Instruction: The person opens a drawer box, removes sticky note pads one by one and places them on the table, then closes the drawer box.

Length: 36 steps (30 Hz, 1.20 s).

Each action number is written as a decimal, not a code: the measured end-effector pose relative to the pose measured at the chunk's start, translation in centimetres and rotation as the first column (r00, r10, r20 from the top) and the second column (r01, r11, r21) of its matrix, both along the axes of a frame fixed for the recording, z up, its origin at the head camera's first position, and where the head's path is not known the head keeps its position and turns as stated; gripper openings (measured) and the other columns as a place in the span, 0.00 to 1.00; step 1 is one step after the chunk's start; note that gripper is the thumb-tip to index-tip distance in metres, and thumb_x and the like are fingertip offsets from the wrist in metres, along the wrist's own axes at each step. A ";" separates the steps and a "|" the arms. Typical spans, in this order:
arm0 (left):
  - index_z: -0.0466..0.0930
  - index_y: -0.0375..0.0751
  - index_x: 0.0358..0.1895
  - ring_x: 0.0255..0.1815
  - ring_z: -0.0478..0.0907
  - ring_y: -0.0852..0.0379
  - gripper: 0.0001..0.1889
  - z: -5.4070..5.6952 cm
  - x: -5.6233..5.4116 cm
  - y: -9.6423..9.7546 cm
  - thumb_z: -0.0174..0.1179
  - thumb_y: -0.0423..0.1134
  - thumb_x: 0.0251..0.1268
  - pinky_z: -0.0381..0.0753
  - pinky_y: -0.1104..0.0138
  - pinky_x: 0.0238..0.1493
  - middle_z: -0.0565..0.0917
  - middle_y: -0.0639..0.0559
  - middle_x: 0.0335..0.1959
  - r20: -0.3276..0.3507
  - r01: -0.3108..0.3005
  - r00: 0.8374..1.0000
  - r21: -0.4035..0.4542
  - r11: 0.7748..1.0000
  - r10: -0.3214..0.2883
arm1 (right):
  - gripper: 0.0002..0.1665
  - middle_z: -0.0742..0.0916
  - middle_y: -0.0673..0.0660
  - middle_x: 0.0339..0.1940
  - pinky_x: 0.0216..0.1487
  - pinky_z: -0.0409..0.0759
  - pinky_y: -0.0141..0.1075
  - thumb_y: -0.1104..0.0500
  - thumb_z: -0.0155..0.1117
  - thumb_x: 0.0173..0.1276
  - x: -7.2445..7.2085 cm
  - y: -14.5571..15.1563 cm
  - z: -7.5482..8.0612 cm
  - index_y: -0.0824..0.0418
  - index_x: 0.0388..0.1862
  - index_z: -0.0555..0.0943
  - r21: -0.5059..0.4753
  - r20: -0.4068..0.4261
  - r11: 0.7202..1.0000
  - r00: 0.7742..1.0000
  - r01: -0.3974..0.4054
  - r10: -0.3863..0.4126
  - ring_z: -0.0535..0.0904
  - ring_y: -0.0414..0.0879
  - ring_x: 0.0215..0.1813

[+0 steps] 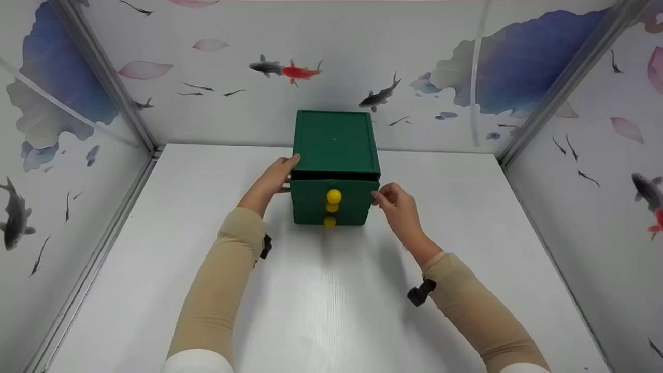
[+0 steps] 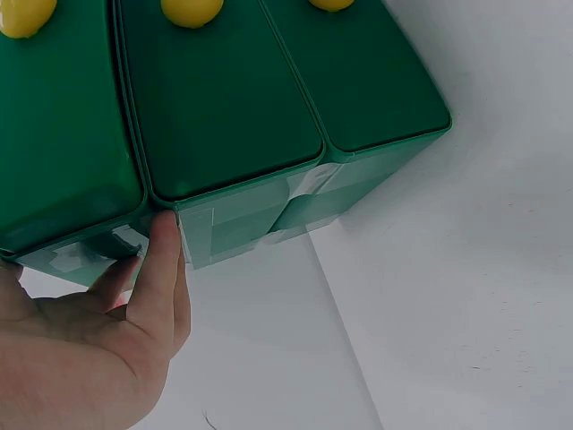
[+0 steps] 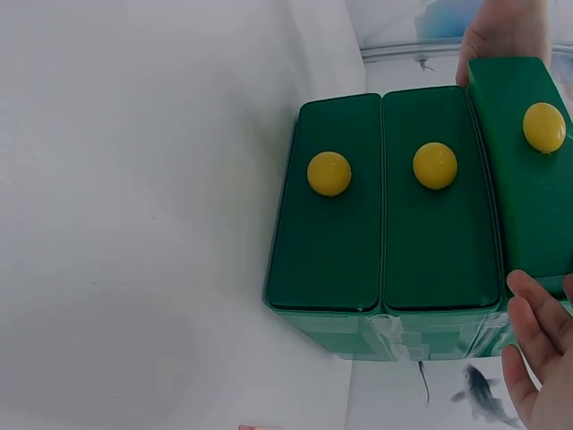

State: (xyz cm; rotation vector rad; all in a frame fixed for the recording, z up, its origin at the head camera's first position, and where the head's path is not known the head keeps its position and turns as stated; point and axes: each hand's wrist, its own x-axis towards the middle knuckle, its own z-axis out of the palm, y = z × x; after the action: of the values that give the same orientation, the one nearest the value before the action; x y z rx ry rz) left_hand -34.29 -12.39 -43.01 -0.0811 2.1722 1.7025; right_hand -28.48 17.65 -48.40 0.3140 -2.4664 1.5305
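A green drawer cabinet (image 1: 335, 142) has three stacked drawers with round yellow knobs. The top drawer (image 1: 311, 192) stands out a little, and a dark gap shows above its front. My left hand (image 1: 274, 178) rests on the cabinet's left side. In the left wrist view, one finger of the left hand (image 2: 98, 349) touches the side at the seam below the top drawer. On the opposite side, my right hand (image 1: 401, 207) touches the right edge of the top drawer. The right wrist view shows the right hand (image 3: 542, 349) with its fingers extended against that drawer (image 3: 528, 206).
The cabinet stands on a white table (image 1: 321, 311), close to the back wall (image 1: 331, 31). Printed panels with fish and petals enclose the back and both sides. Metal posts (image 1: 549, 98) run up the corners.
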 end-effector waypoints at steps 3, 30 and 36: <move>0.48 0.33 0.76 0.67 0.66 0.43 0.39 0.0 0.1 0.0 0.39 0.60 0.77 0.69 0.54 0.64 0.64 0.37 0.69 -0.006 0.003 1.000 0.003 1.000 -0.003 | 0.12 0.85 0.57 0.30 0.38 0.77 0.39 0.53 0.62 0.72 -0.4 -0.2 0.0 0.60 0.36 0.78 0.001 0.005 1.000 1.000 0.026 -0.026 0.78 0.46 0.35; 0.48 0.34 0.76 0.67 0.66 0.41 0.39 -0.2 0.1 0.3 0.39 0.61 0.76 0.70 0.55 0.64 0.63 0.37 0.70 -0.005 -0.002 1.000 0.006 1.000 0.002 | 0.18 0.85 0.54 0.27 0.34 0.78 0.39 0.51 0.59 0.74 -1.9 -2.0 0.8 0.61 0.27 0.79 0.077 0.069 0.990 0.990 0.119 -0.124 0.81 0.51 0.34; 0.47 0.35 0.77 0.68 0.65 0.41 0.40 0.1 0.3 0.1 0.39 0.62 0.76 0.70 0.55 0.64 0.62 0.37 0.71 0.002 -0.008 1.000 0.003 1.000 0.008 | 0.19 0.84 0.56 0.28 0.37 0.79 0.40 0.50 0.58 0.74 -1.6 -2.4 0.6 0.62 0.29 0.80 0.053 0.102 0.993 0.988 0.107 -0.112 0.81 0.54 0.36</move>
State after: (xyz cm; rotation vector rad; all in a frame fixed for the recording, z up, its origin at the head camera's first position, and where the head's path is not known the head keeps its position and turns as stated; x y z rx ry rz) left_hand -33.97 -12.25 -42.87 -0.0907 2.1711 1.7094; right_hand -30.07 15.20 -47.84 0.1063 -2.5557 1.4817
